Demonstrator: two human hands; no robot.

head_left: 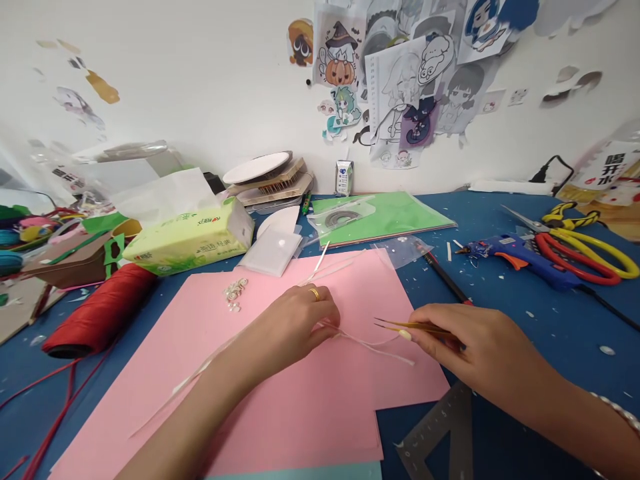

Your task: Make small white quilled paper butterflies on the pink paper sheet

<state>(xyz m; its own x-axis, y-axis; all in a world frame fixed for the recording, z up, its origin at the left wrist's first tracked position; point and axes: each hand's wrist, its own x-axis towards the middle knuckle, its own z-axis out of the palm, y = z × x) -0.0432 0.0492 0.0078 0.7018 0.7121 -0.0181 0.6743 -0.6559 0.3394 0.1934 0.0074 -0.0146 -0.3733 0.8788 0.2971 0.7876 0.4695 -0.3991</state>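
My left hand (303,320), with a ring on one finger, is closed over the middle of the pink paper (280,427). Thin white strips (406,361) run out from between its fingers to the right. More strips lie under the wrist and behind the hand. In my right hand (470,343) is a pair of fine golden tweezers (400,325), tips slightly apart and pointing left toward the strips. The tips touch nothing. A little pile of small white curls (235,291) sits on the paper, left of my left hand.
A metal set square (463,427) lies below my right hand. To the right are a blue glue gun (525,257) and scissors (575,260). A red thread spool (105,310) and a tissue pack (195,237) stand left. Green sheets (400,217) lie behind.
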